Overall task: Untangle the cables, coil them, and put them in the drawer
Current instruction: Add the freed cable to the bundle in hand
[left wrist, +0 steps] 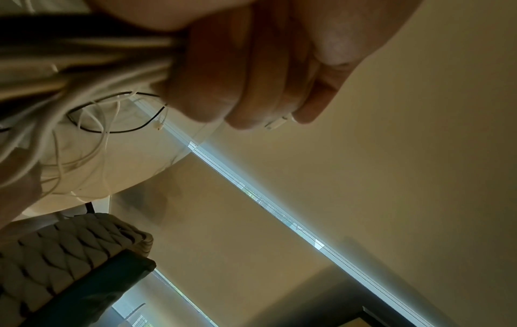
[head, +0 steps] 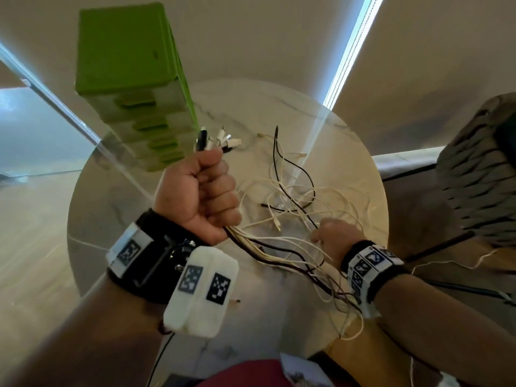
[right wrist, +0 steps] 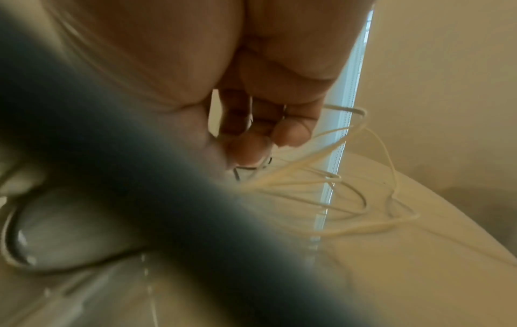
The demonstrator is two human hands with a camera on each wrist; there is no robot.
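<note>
Several cables (head: 290, 191) outside green drawers (head: 145, 118)

The hand (right wrist: 265, 93) reaches down, its fingers (right wrist: 291, 132) bent over white cables (right wrist: 335, 199) (some loop) on the tabletop (right wrist: 419, 276). A dark blurry band (right wrist: 140, 188) hides the left.

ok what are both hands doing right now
Left hand: fist gripping the bundle of cables.
Right hand: fingers curled among loose cables; a grip cannot be told.

A round marble table (head: 349, 152) carries a green drawer tower (head: 131, 79) and loose tangled cables (head: 293, 191).
</note>
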